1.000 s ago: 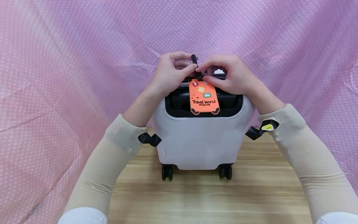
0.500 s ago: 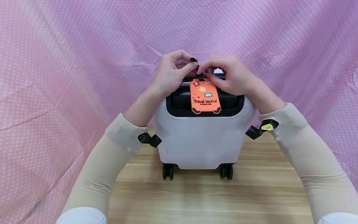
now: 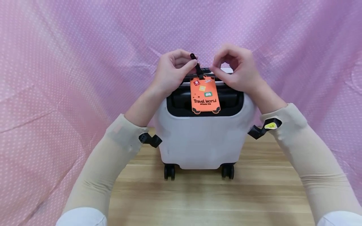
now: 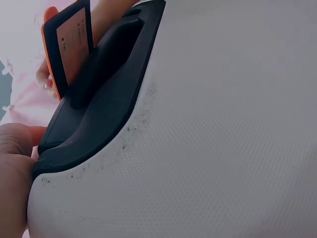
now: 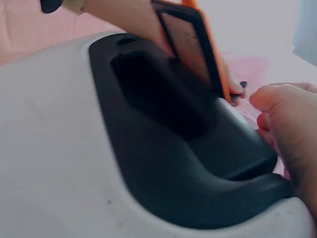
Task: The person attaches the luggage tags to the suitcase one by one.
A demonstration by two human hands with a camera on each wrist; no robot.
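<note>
In the head view, an orange luggage tag [image 3: 205, 94] printed "Travel World" lies against the top of a small white suitcase [image 3: 202, 141]. Its black strap [image 3: 199, 70] stands up from the tag's upper edge, and my left hand [image 3: 173, 70] pinches it between thumb and fingers. To the right, my right hand [image 3: 238, 67] is apart from the strap, its fingers loosely curved near the suitcase's handle, nothing visible in them. Both wrist views show the tag's back, with a framed card window [image 4: 74, 44], above the black recess [image 5: 163, 94].
The suitcase stands on black wheels [image 3: 169, 171] on a wood-grain surface [image 3: 209, 201]. Pink dotted cloth [image 3: 113, 31] hangs behind and along the sides. A black camera mount [image 3: 150, 139] juts from the left sleeve, another [image 3: 263, 128] from the right.
My right hand has let go of the strap and moved up and right. The left hand keeps its pinch. The strap now shows more fully, and the tag has shifted slightly left.
</note>
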